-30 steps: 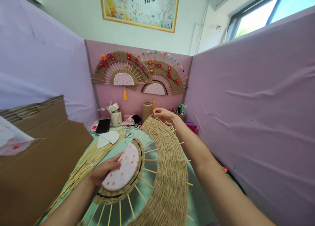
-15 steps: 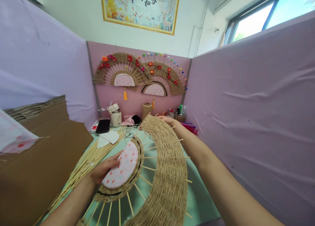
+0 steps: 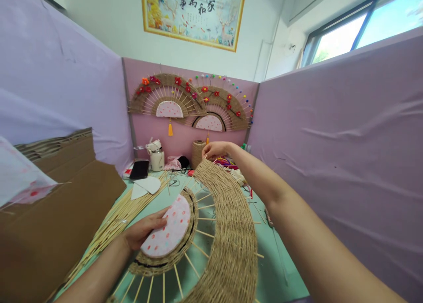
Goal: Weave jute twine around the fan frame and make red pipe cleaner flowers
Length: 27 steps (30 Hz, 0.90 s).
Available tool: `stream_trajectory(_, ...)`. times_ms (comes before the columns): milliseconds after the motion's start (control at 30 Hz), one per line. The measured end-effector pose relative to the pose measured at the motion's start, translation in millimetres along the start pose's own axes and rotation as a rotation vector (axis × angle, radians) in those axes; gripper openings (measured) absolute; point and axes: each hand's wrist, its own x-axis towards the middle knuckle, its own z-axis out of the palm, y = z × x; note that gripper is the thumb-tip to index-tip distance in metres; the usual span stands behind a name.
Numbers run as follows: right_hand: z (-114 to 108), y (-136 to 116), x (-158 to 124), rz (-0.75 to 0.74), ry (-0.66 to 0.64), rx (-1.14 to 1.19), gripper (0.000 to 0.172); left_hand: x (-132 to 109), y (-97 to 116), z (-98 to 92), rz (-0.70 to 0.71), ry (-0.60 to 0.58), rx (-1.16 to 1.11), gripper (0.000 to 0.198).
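A large woven jute fan (image 3: 228,232) with bamboo ribs lies on the green table (image 3: 274,267) in front of me. My left hand (image 3: 142,231) rests on the fan's pink dotted half-round centre (image 3: 167,234), thumb on its edge, fingers closed around the rim. My right hand (image 3: 214,149) reaches far forward and pinches the fan's far end where the weave stops, near the jute twine spool (image 3: 198,151).
Cardboard sheets (image 3: 56,206) lean at the left. Loose bamboo sticks (image 3: 115,219) lie beside the fan. A phone (image 3: 139,169), a white jar (image 3: 156,157), white paper pieces (image 3: 145,186) and pink cloth sit at the back. Two finished fans (image 3: 188,102) hang on the pink partition.
My right hand rose slightly and came back onto the top of the fan's far end. The view tilted a little; the left hand stayed on the pink centre.
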Motion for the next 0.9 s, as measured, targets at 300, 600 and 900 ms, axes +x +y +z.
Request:
stream_trajectory(300,-7,-17,1,-0.098,0.043,-0.383,0.021,2,-3,-1.9,0.004,0.007,-0.008,0.088)
stream_trajectory(600,23,-5,-41,-0.387,0.355,-0.289,0.031,0,0,0.9,0.051,0.061,-0.019,0.092)
stream_trajectory(900,54,15,-28,-0.282,0.479,0.248,0.052,-9,8,3.4,0.105,0.098,-0.034,0.097)
